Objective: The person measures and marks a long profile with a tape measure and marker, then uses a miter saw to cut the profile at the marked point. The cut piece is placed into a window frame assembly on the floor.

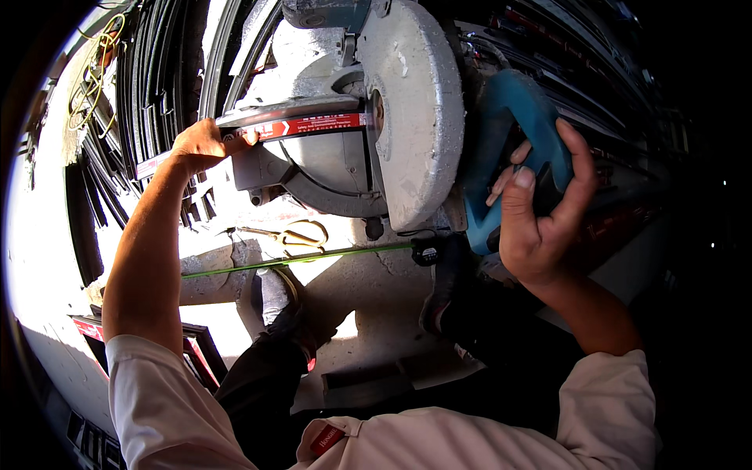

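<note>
A miter saw stands in front of me, with a pale, dusty blade guard (419, 110) and a teal loop handle (489, 106). My right hand (540, 215) is closed around that handle, its thumb and fingers reaching through the loop. On the left, my left hand (202, 147) grips a profile strip (317, 126) covered in red printed film. The strip lies along the saw's fence, and its right end reaches the guard. Whether the blade touches it is hidden by the guard. Below the strip shows the saw's round metal base (333, 168).
Between my feet and the saw lie a pair of scissors (301, 237) and a tape measure (425, 251) with its green blade (345, 254) pulled out leftward. Long dark profiles (157, 86) are stacked at the back left, beside a yellow cord (95, 78). Red-filmed frame pieces (205, 356) lie lower left.
</note>
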Tool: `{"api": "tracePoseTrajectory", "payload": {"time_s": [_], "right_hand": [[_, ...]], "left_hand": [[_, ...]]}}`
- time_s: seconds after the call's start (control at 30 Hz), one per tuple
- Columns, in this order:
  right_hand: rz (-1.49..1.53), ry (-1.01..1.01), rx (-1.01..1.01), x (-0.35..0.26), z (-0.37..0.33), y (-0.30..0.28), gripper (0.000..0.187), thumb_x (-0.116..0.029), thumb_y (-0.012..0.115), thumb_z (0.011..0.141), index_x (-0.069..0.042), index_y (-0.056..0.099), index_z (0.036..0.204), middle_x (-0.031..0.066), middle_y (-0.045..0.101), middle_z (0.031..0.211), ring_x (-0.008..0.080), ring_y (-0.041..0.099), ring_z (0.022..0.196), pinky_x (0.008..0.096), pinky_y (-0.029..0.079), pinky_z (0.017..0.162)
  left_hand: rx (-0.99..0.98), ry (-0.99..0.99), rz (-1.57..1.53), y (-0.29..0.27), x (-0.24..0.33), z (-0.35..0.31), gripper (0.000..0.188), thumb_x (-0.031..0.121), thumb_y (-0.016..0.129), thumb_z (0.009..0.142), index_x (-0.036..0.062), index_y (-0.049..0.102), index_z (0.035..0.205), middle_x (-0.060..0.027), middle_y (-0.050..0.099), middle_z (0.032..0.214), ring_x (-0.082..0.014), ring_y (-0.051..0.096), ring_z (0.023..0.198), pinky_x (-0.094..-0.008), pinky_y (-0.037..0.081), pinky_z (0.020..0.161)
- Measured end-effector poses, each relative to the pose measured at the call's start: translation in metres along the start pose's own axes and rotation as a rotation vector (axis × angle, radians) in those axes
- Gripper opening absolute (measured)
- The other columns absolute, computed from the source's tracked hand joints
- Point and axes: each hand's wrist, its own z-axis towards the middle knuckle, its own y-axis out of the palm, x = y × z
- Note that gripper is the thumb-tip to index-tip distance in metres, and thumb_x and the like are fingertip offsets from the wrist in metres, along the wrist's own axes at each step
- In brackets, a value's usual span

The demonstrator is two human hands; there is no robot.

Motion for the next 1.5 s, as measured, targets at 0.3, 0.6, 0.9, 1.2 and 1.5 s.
{"api": "tracePoseTrajectory", "payload": {"time_s": [0.3, 0.6, 0.9, 1.2, 1.5], "right_hand": [[-0.006, -0.027, -0.004, 0.006, -0.010, 0.003, 0.059, -0.002, 0.055, 0.102, 0.001, 0.029, 0.154, 0.0131, 0.051, 0.121, 0.0126, 0.054, 0.100, 0.0279, 0.052, 0.086], [-0.005, -0.085, -0.016, 0.014, -0.018, 0.007, 0.060, -0.001, 0.055, 0.102, 0.000, 0.027, 0.155, 0.0138, 0.053, 0.120, 0.0125, 0.055, 0.099, 0.0272, 0.053, 0.084], [0.006, -0.109, -0.047, 0.021, -0.029, 0.010, 0.064, 0.001, 0.054, 0.100, -0.001, 0.023, 0.156, 0.0153, 0.052, 0.118, 0.0122, 0.056, 0.097, 0.0263, 0.055, 0.080], [-0.001, -0.137, -0.071, 0.023, -0.033, 0.011, 0.066, 0.004, 0.053, 0.099, -0.002, 0.021, 0.156, 0.0161, 0.051, 0.119, 0.0108, 0.058, 0.087, 0.0262, 0.057, 0.077], [-0.041, -0.187, -0.112, 0.027, -0.041, 0.011, 0.068, 0.002, 0.055, 0.098, -0.002, 0.019, 0.155, 0.0164, 0.052, 0.121, 0.0123, 0.060, 0.086, 0.0292, 0.057, 0.078]], "left_hand": [[0.019, 0.014, -0.010, -0.003, 0.004, -0.004, 0.102, 0.099, 0.064, 0.065, -0.0028, 0.064, 0.060, -0.0110, 0.059, 0.058, -0.0250, 0.066, 0.061, -0.0416, 0.053, 0.062], [0.036, 0.054, -0.015, 0.002, -0.002, -0.001, 0.104, 0.099, 0.063, 0.065, -0.0043, 0.062, 0.058, -0.0093, 0.057, 0.056, -0.0247, 0.061, 0.057, -0.0432, 0.050, 0.059], [-0.014, 0.053, -0.014, -0.004, 0.003, -0.004, 0.099, 0.098, 0.063, 0.066, -0.0005, 0.067, 0.064, -0.0077, 0.059, 0.059, -0.0223, 0.062, 0.060, -0.0403, 0.049, 0.059], [-0.015, 0.062, -0.018, -0.003, 0.003, -0.005, 0.105, 0.101, 0.058, 0.067, -0.0022, 0.071, 0.070, -0.0093, 0.062, 0.063, -0.0232, 0.065, 0.063, -0.0398, 0.052, 0.063], [0.028, 0.118, -0.054, 0.001, -0.001, -0.003, 0.100, 0.098, 0.062, 0.068, -0.0011, 0.071, 0.068, -0.0079, 0.059, 0.059, -0.0205, 0.062, 0.059, -0.0379, 0.050, 0.059]]}}
